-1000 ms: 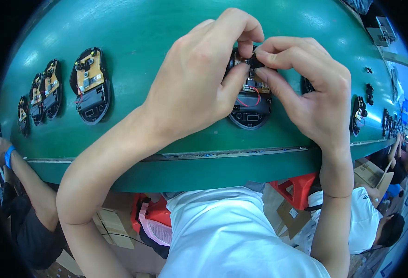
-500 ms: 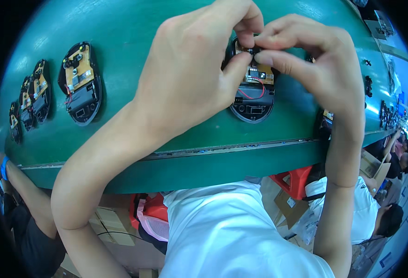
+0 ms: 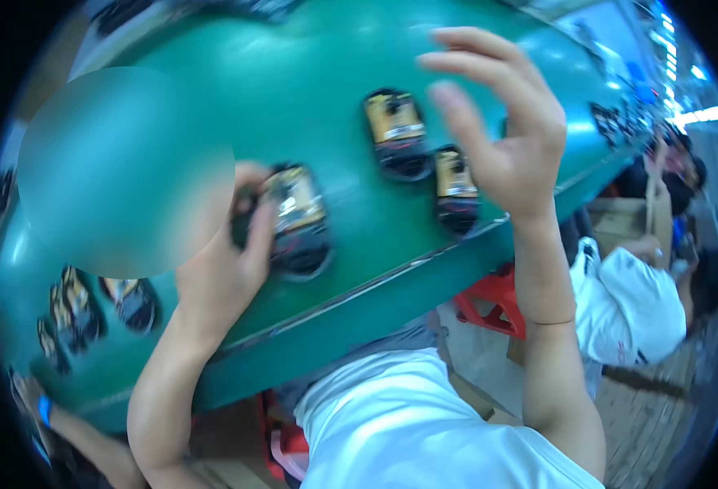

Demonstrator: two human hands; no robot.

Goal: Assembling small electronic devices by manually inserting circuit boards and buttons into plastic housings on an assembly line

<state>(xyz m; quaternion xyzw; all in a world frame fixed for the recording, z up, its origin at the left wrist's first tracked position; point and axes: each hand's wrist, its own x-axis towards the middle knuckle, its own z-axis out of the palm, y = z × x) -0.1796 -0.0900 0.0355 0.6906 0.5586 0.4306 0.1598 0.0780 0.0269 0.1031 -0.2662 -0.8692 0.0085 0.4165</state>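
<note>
An opened computer mouse [image 3: 300, 232], its tan circuit board showing in a black shell, lies on the green bench [image 3: 342, 204]. Thumb and finger of my left hand [image 3: 224, 269] curve round its left edge; a dark part shows between them. A round blur hides the rest of that hand. Raised at the right, my right hand [image 3: 522, 138] has its fingers apart and holds nothing. Two more opened mice lie between my hands, one farther back [image 3: 397, 134] and one nearer the bench edge [image 3: 457, 191].
Several opened mice [image 3: 73, 310] lie at the far left of the bench. Dark parts [image 3: 611, 122] are gathered at the far right. A co-worker's arm with a blue wristband [image 3: 45, 410] is at lower left. A red stool [image 3: 497, 301] stands beneath the bench, near another person [image 3: 632, 306].
My hands have parted: the right has lifted away from the mouse and opened, while the left has shifted to the mouse's left edge. The view has turned, showing two mice on the right.
</note>
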